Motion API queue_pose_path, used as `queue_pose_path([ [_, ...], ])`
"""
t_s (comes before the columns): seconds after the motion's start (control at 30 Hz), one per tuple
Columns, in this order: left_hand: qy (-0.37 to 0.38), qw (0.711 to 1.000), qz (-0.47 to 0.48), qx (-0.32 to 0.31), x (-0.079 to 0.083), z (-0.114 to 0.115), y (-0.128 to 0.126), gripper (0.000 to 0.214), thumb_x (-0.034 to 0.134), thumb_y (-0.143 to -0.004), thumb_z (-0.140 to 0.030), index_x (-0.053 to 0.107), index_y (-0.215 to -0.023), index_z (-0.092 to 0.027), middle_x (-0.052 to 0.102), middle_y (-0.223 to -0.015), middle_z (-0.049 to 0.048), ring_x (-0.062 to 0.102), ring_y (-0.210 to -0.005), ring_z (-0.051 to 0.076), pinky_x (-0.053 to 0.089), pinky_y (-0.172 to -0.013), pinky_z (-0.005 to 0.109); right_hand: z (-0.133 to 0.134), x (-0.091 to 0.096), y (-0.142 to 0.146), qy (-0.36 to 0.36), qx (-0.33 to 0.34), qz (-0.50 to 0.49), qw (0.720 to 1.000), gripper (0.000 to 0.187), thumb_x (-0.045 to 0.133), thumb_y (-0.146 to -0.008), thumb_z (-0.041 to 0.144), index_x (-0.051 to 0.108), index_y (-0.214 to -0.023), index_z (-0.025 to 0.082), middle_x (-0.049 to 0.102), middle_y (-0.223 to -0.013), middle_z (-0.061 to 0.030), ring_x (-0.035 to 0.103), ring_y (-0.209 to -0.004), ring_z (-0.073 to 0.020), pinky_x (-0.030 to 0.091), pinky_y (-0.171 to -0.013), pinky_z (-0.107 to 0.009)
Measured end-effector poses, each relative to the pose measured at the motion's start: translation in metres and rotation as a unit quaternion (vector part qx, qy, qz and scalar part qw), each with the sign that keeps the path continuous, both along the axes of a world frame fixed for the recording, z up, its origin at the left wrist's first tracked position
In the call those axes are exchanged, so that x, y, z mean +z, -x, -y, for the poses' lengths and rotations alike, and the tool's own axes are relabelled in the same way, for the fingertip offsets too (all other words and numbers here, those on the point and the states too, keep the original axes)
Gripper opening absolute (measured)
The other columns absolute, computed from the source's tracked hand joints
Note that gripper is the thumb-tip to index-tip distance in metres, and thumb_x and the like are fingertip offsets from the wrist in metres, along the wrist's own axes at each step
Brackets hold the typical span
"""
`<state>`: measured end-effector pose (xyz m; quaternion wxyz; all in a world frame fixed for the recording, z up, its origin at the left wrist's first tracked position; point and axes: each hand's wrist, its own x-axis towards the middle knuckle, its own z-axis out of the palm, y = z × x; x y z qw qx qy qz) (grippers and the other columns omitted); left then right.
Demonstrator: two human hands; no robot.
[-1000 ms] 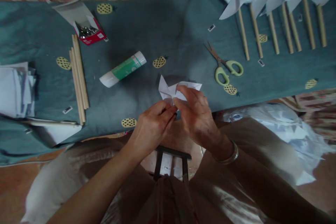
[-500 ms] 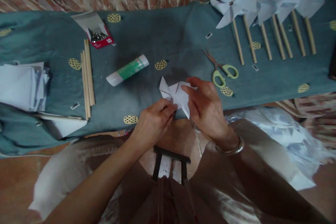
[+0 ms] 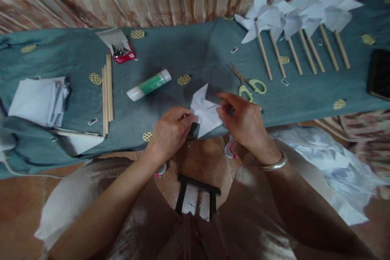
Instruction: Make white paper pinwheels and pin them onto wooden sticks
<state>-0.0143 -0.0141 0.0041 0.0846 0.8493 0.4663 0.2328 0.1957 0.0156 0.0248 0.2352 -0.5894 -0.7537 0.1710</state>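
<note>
A white paper pinwheel (image 3: 207, 115) without a stick is held just above the table's front edge, its folded blades spread out. Pinched between the thumb and fingers of my left hand (image 3: 172, 130) is its left side. My right hand (image 3: 243, 120), with a bangle at the wrist, has curled fingers and thumb at the right blade's tip; the exact contact is partly hidden. Green-handled scissors (image 3: 246, 83) lie open just beyond my right hand. A green and white glue stick (image 3: 149, 85) rests on the cloth beyond my left hand.
Finished pinwheels on sticks (image 3: 286, 20) lie in a row at the back right. Leftward are loose wooden sticks (image 3: 107, 93), a red box of metal pins (image 3: 122, 53) and a stack of white paper (image 3: 36, 101). A dark phone-like object (image 3: 379, 73) sits far right.
The pinwheel has turned between my hands, so its blades point differently. My left hand has shifted to its left side, and my right hand has moved slightly right. The view has shifted a little.
</note>
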Motion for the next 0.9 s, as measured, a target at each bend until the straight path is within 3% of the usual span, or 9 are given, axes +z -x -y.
queue_pose_path([
  [0.23, -0.008, 1.0, 0.018, -0.015, 0.005, 0.001, -0.005, 0.019, 0.051, -0.094, -0.015, 0.068, -0.103, -0.015, 0.068, -0.105, 0.0101, 0.062, -0.093, 0.02, 0.054, -0.079, 0.035, 0.007, -0.006, -0.007, 0.05, -0.028, -0.021, 0.998, 0.038, 0.057, -0.077, 0.019, 0.068, -0.113, 0.013, 0.073, -0.078, -0.0063, 0.068, -0.068, -0.0203, 0.052, -0.066, -0.035],
  [0.4, -0.017, 0.999, 0.013, -0.042, 0.009, 0.007, -0.012, 0.021, 0.061, -0.091, -0.028, 0.066, -0.108, -0.017, 0.068, -0.109, 0.0102, 0.06, -0.095, 0.024, 0.051, -0.08, 0.04, 0.011, -0.007, -0.009, 0.06, -0.048, -0.07, 0.995, 0.032, 0.061, -0.076, 0.02, 0.068, -0.106, 0.016, 0.073, -0.074, -0.0035, 0.067, -0.066, -0.0187, 0.051, -0.065, -0.033],
  [0.67, -0.016, 0.997, -0.034, -0.062, 0.002, 0.006, -0.019, 0.019, 0.064, -0.089, -0.023, 0.067, -0.106, -0.015, 0.069, -0.102, 0.0095, 0.059, -0.093, 0.024, 0.047, -0.076, 0.037, 0.016, -0.006, -0.01, 0.115, -0.036, -0.13, 0.984, 0.027, 0.062, -0.078, 0.02, 0.066, -0.104, 0.015, 0.072, -0.076, -0.0036, 0.068, -0.065, -0.0171, 0.051, -0.062, -0.03],
  [0.8, -0.013, 0.998, -0.027, -0.057, -0.001, 0.005, -0.02, 0.018, 0.063, -0.09, -0.022, 0.067, -0.106, -0.015, 0.07, -0.1, 0.0086, 0.06, -0.091, 0.023, 0.049, -0.074, 0.035, 0.02, -0.002, -0.012, 0.074, -0.014, -0.072, 0.995, 0.024, 0.062, -0.082, 0.025, 0.067, -0.104, 0.016, 0.072, -0.078, -0.0051, 0.067, -0.067, -0.0193, 0.052, -0.064, -0.033],
  [0.9, 0.001, 0.998, -0.008, -0.055, -0.001, 0.006, -0.02, 0.017, 0.059, -0.093, -0.022, 0.068, -0.105, -0.015, 0.07, -0.1, 0.0087, 0.061, -0.09, 0.021, 0.052, -0.075, 0.034, 0.022, 0.001, -0.014, 0.007, 0.007, -0.041, 0.999, 0.021, 0.058, -0.086, 0.023, 0.067, -0.104, 0.018, 0.072, -0.088, -0.0073, 0.067, -0.079, -0.0219, 0.054, -0.075, -0.038],
])
